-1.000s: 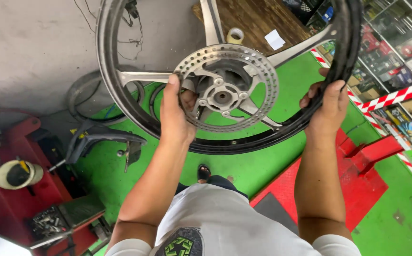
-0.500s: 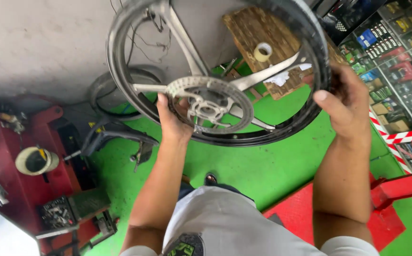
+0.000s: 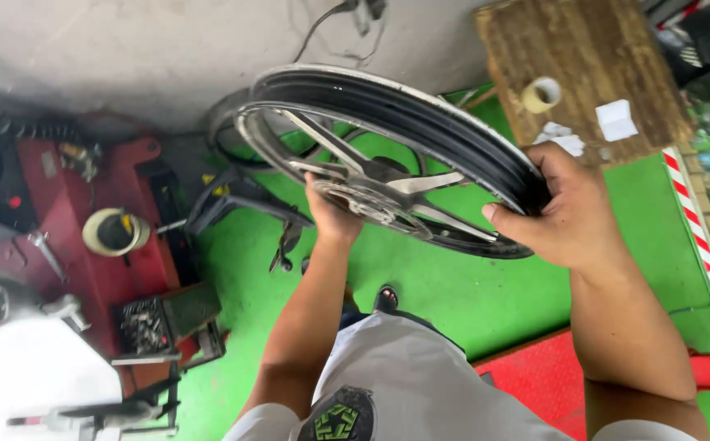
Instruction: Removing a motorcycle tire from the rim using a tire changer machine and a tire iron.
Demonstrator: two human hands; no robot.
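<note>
I hold a bare motorcycle wheel rim [image 3: 420, 114] with silver spokes and a brake disc [image 3: 367, 204] at its hub, tilted nearly flat in front of me. My left hand [image 3: 332, 216] grips it from below at the hub and disc. My right hand [image 3: 563, 208] clamps the black outer rim on the right side, thumb on top. The wheel hangs above a green floor [image 3: 437, 286].
A wooden bench [image 3: 584, 65] with a tape roll [image 3: 540, 94] and paper scraps stands at the upper right. A red machine [image 3: 102, 245] with a tool tray and a tin lies left. A black tyre [image 3: 224, 139] and mudguard lie behind the wheel. Red-white striped tape [image 3: 698, 237] runs along the right.
The wheel has tipped from facing me upright to nearly flat and moved right. My right hand shifted higher on the rim; my left stays at the hub.
</note>
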